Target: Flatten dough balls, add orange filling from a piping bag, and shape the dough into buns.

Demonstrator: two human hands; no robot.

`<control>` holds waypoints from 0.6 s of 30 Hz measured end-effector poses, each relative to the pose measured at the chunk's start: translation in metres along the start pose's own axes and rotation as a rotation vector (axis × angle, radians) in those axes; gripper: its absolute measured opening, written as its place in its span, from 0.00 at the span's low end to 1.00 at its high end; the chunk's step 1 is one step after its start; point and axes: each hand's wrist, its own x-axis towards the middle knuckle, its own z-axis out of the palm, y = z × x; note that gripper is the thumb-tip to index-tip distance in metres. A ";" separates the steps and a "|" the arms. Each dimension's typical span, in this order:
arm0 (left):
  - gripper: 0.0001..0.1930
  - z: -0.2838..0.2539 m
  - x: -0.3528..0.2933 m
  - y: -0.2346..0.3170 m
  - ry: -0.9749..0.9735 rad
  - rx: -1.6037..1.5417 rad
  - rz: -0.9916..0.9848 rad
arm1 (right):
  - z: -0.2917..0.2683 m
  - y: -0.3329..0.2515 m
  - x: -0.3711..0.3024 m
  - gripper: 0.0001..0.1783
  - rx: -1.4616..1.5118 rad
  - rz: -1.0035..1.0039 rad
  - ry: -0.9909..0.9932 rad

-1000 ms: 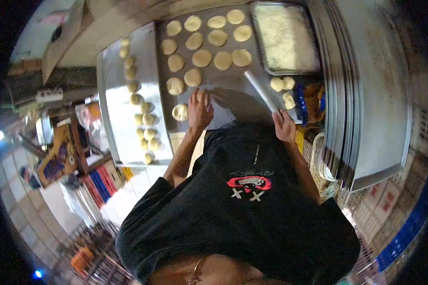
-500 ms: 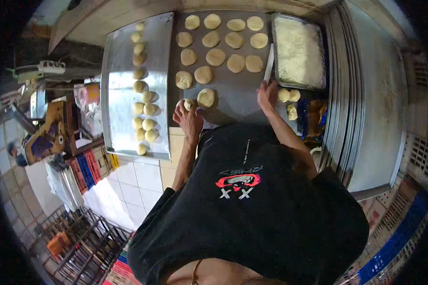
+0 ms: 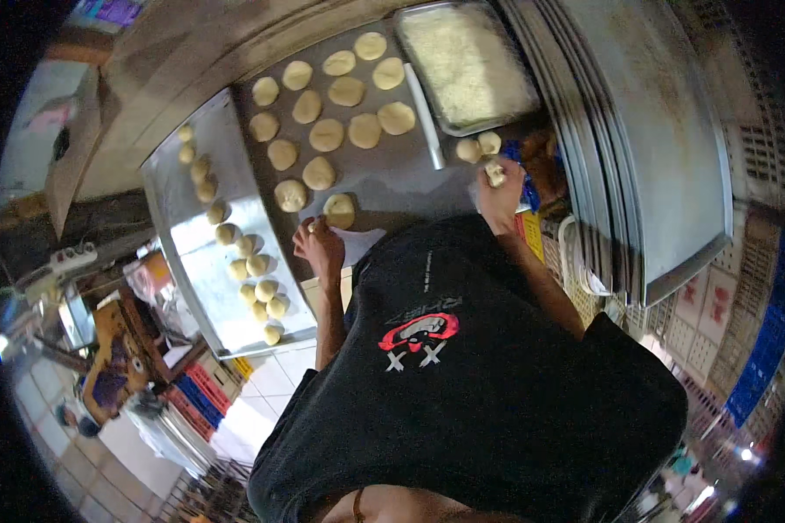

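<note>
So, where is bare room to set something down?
On the dark surface, between the pale rod, the shirt and the dough round by the left hand; on the silver tray, beside its dough balls. Crowded: among the upper rounds and around the right hand.

My bare left forearm (image 3: 330, 321) reaches almost straight ahead, wrist nearly in line, and my left hand (image 3: 322, 251) has its back up and its fingers bent. My bare right forearm (image 3: 536, 272) slants forward and inward to my right hand (image 3: 501, 196), fingers curled (how tightly, I can't tell), well apart from the left.
</note>
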 end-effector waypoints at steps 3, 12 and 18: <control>0.23 -0.014 0.000 0.023 0.053 -0.004 -0.003 | -0.025 0.068 -0.025 0.25 -0.125 0.699 0.112; 0.19 -0.022 0.031 0.115 0.111 -0.459 0.556 | -0.050 0.130 0.022 0.41 -0.449 0.798 -0.087; 0.18 -0.006 0.022 0.175 0.013 -0.539 0.821 | -0.034 0.221 -0.019 0.37 0.481 0.436 -0.233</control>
